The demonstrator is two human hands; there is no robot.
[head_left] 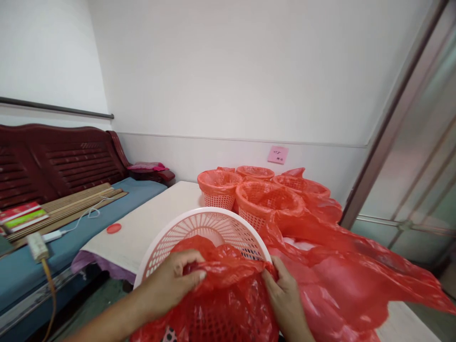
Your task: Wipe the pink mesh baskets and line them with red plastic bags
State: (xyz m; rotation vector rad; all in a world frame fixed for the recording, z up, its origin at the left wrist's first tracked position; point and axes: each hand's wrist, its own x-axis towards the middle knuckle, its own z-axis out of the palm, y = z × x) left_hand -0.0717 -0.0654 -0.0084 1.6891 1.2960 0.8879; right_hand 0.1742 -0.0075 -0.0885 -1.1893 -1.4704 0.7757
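My left hand (169,282) pinches the edge of a thin red plastic bag (228,289) between thumb and fingers. On the other side, my right hand (285,297) grips the same bag's edge, so the edge is stretched between both hands. Through the film below shows a basket-like grid, partly hidden. Right behind the bag stands a large pale plastic basket (210,211) with slotted walls, tilted toward me. Beside my right hand a big crumpled red plastic bag (342,285) spreads over the table, with something white partly showing under it.
Several small baskets lined with red plastic, including a front one (249,216), stand against the wall under a pink note (278,155). A red disc (114,228) lies on the white table (156,209). To the left is a wooden bench (71,161) with a power strip (37,247).
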